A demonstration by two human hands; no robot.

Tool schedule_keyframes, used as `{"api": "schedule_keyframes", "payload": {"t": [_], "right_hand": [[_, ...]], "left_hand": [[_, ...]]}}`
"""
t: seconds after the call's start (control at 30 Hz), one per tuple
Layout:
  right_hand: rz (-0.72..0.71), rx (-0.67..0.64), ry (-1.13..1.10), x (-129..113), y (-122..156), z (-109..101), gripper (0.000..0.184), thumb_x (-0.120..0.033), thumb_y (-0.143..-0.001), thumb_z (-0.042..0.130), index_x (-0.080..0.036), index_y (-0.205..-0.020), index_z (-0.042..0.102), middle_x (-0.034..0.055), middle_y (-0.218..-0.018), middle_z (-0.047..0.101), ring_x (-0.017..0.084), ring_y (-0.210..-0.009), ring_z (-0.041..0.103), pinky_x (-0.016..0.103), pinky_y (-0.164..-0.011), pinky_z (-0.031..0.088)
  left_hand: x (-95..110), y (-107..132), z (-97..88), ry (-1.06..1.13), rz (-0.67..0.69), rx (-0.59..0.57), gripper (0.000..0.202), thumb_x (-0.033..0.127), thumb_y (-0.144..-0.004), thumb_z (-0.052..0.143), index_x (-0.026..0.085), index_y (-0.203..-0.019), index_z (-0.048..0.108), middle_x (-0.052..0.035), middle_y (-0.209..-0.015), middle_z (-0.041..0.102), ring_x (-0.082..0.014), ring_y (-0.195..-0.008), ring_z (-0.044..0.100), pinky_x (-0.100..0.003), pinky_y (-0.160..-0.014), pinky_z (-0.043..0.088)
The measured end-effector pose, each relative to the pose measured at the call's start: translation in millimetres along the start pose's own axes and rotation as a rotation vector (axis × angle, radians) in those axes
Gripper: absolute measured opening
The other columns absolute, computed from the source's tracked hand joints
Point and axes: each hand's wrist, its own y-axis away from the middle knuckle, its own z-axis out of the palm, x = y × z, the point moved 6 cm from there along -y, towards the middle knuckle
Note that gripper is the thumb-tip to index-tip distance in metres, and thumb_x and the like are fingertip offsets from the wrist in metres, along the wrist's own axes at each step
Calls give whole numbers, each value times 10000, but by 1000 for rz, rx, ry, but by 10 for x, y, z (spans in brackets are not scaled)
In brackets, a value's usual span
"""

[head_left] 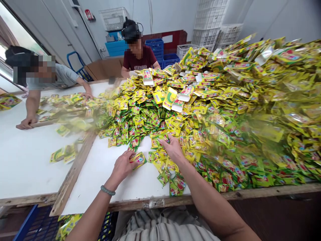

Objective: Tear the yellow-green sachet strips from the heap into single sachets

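My left hand (123,164) is closed on a small yellow-and-green box (139,160) with a colourful printed face, held low over the white tabletop (100,174). To its right, at the near edge of the pile, my right hand (172,147) pinches a small green sachet (165,137) between thumb and fingers. Loose yellow and green sachets (142,117) heap up just beyond both hands. A few green sachets (177,184) lie below my right wrist, near the table's front edge.
Small cartons (170,98), some open-ended, lie on the heap, which rises high to the right. A wooden strip (75,170) divides the table. Two people work across and to the left, one with a hand (28,122) on the table. A blue crate (37,224) stands below.
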Motion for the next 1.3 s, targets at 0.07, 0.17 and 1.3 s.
{"api": "schedule_keyframes", "payload": {"t": [0.07,0.17,1.3], "right_hand": [[24,-64,-98,8,8,40,285,-430,-702,685,-171,-786,602,-24,-667,561,128,-631,490,246,-609,397],[119,-347,-314,17,88,231,337,-428,-679,718,-165,-870,629,-6,-714,606,119,-611,517,227,-546,391],[-7,-223,-151,64,27,136,297,-389,-722,670,-173,-926,657,12,-819,665,184,-815,598,296,-772,468]], "left_hand": [[-100,55,-34,296,-138,34,330,445,-652,724,185,-830,626,-11,-715,619,-199,-679,588,-303,-634,455],[-106,103,-57,838,-293,155,427,443,-598,775,168,-865,586,4,-718,634,-148,-641,592,-264,-622,469],[280,239,-43,1168,-291,214,550,428,-623,794,212,-1066,551,-13,-914,699,-172,-787,677,-302,-693,571]]}}
